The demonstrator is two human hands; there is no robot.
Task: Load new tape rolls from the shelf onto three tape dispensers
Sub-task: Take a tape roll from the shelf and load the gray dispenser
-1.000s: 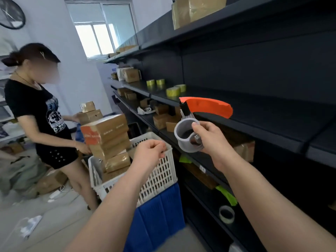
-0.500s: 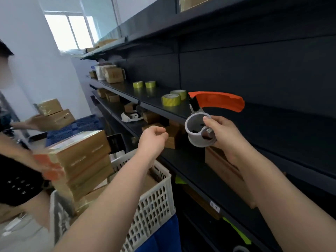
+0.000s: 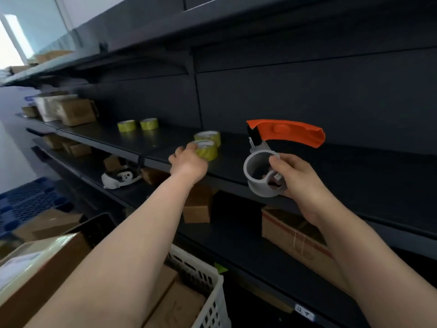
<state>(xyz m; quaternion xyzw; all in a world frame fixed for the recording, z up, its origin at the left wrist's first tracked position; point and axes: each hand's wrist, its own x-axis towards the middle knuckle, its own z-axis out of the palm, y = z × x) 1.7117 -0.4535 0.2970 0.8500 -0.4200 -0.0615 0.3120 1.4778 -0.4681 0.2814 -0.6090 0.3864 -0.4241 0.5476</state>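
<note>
Fingers (image 3: 183, 153) of the left hand (image 3: 189, 164) curl round the near side of the front tape roll (image 3: 207, 151). It sits flat on the black shelf (image 3: 106, 136), just ahead of a second roll (image 3: 209, 136), and the two are touching or nearly so. The right hand (image 3: 299, 178) grips the tape dispenser (image 3: 259, 176) by its bare grey hub, thumb over the rim, with the orange handle (image 3: 290, 133) arching up and to the right.

I judge the roll light and rigid, with a smooth, slightly slick outer wrap. The sound hold is across the outer wall — thumb on one side, fingers on the other — rather than by the top edge. A straight lift should spare the neighbour behind, which is the thing most likely to get knocked.

Two more rolls (image 3: 127, 125) sit further along the shelf, with cardboard boxes (image 3: 75, 112) beyond them. What looks like another dispenser (image 3: 120, 177) lies on the lower shelf. A white basket (image 3: 208, 294) of cartons stands under the left forearm — well below the path from roll to hub.
</note>
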